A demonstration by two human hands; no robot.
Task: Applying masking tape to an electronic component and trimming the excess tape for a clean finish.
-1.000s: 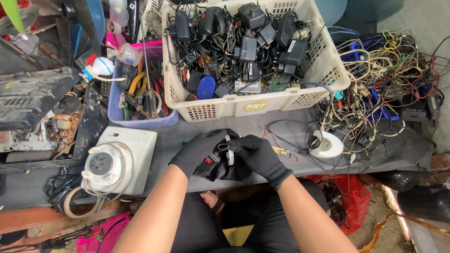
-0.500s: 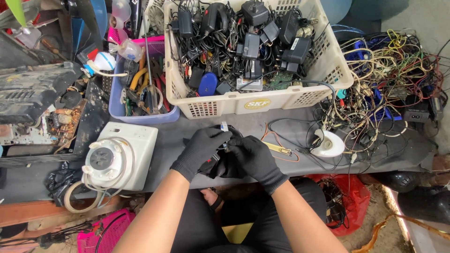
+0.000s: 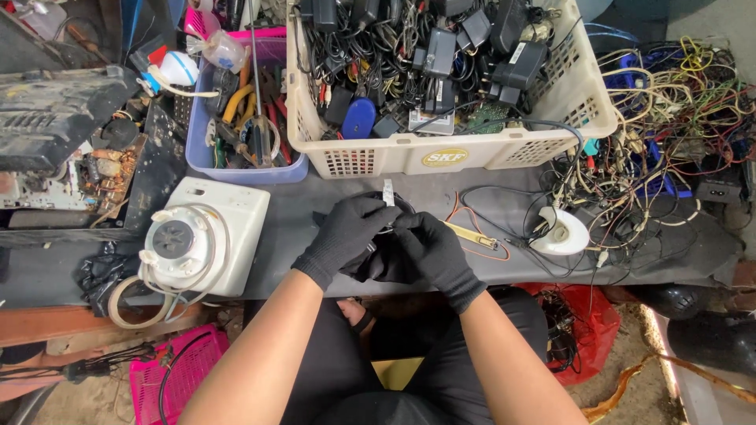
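Both gloved hands gripping one small dark part over the mat.
Left hand (image 3: pixel 346 236) and right hand (image 3: pixel 425 252) are closing together on the part (image 3: pixel 386 236), mid-mat (image 3: pixel 315 236), just in front of the basket (image 3: pixel 441 153). Its pale tab (image 3: pixel 387 191) is sticking up toward the basket, so the long axis is likely running away from the person. Risk: gloves are hiding the part, a slip could drop it into the wires (image 3: pixel 661 134).

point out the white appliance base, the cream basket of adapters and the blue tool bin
white appliance base (image 3: pixel 206 236): head view, on its white square housing beside the round top.
cream basket (image 3: pixel 472 154): head view, on its front wall.
blue tool bin (image 3: pixel 246 174): head view, on its front rim.
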